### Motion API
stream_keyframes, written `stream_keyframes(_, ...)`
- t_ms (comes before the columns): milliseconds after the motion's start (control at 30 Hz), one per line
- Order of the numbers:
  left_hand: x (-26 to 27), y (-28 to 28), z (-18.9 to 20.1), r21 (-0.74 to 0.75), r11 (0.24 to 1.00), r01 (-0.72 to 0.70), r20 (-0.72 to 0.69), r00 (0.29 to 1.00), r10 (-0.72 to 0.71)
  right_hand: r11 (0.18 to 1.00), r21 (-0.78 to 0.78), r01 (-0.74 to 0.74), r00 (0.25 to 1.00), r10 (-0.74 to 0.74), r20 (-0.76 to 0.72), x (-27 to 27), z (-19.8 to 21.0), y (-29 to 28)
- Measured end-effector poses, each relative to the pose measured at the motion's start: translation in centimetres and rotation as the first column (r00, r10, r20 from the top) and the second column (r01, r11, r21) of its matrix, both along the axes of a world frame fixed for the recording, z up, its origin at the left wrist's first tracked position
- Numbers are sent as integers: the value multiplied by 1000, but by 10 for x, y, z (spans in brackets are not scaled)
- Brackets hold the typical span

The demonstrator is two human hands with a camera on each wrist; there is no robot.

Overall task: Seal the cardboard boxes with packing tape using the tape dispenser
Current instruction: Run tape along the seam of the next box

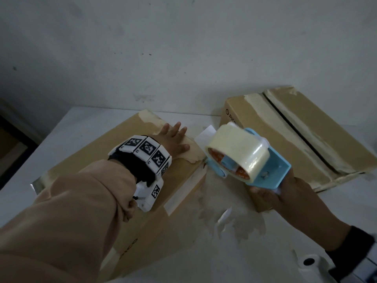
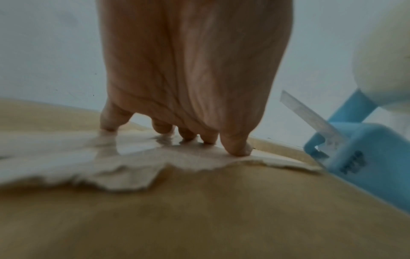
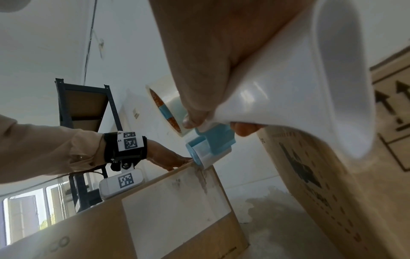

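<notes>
Left hand [image 1: 173,137] on near box [image 1: 114,160], tape dispenser [image 1: 242,158] at its right edge, second box [image 1: 302,129] right behind.

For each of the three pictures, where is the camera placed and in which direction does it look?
Head: from above, down at the left hand flat on the near box, the right hand gripping the tape dispenser; both forearms show.
Left wrist: along the palm at fingers pressing old tape.
Right wrist: from low, up past the dispenser's white handle; the right hand's fingers show.
All share the dispenser and near box.
</notes>
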State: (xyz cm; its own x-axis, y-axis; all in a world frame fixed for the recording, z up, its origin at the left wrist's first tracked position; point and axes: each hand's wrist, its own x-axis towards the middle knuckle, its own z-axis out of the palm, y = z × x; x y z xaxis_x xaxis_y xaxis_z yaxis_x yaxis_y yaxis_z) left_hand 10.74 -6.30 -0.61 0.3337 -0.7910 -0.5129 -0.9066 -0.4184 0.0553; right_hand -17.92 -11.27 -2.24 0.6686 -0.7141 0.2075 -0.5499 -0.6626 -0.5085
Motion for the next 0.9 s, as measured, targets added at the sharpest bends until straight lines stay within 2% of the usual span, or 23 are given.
stream_keyframes(100,0,-2,0,28,1000,12,7,1000,-12,1000,-7,7,1000,-7,16,-4,-3,5)
stream_keyframes(200,8,-2,-10,-15,999,46,3,999,-46,998,-56,24,999,-25,-20,4,-10,12)
stream_keyframes(267,10,-1,-13,-65,998,26,-4,1000,-26,991,-130,14,999,-20,-46,10,-20,17)
stream_keyframes(333,9,-1,-11,-41,999,5,-17,1000,-5,989,-144,17,998,-26,-60,10,-29,24)
stream_keyframes(467,12,-2,-16,-17,1000,8,-15,1000,-8,992,-25,126,991,-125,36,-6,-45,37)
stream_keyframes(567,17,-1,-21,-54,998,26,-15,1000,-27,924,322,205,958,-257,126,-6,-61,51)
stream_keyframes(600,17,-1,-20,-68,997,47,-16,999,-48,899,383,214,939,-297,175,-6,-65,55)
stream_keyframes(667,16,1,-13,-60,994,94,-8,995,-95,912,355,205,938,-286,195,-9,-75,61)
stream_keyframes(733,16,4,-9,-31,997,75,-25,997,-76,952,217,215,972,-230,45,-15,-89,63)
stream_keyframes(800,22,5,-11,2,999,44,-22,999,-44,951,212,226,968,-194,-160,-19,-102,64)
stream_keyframes(900,30,7,-16,-12,998,69,-2,998,-69,982,81,171,949,-142,-280,-15,-115,66)
